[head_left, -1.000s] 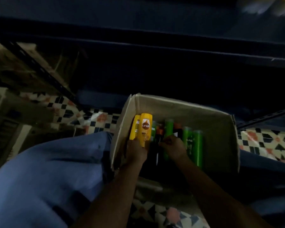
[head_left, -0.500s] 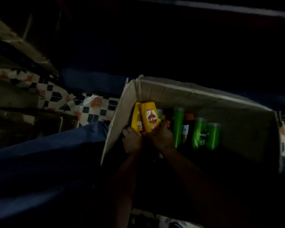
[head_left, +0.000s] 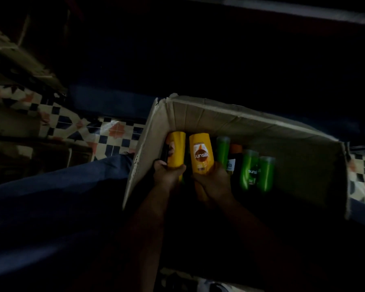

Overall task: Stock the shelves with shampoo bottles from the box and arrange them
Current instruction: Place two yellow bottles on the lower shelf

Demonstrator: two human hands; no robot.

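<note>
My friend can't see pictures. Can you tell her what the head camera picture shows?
Two hands each grip a yellow shampoo bottle inside an open cardboard box: the left hand holds the left bottle, the right hand the one reading "sunsilk". Green bottles stand beside them; the scene is very dark.

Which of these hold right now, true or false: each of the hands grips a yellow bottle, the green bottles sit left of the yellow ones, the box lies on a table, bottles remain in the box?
1. Each hand grips a yellow bottle. True: the left hand holds the left yellow bottle, the right hand the labelled yellow bottle.
2. Green bottles sit left of the yellow ones. False: the green bottles stand to their right.
3. The box lies on a table. False: the cardboard box rests on the tiled floor.
4. Bottles remain in the box. True.
</note>
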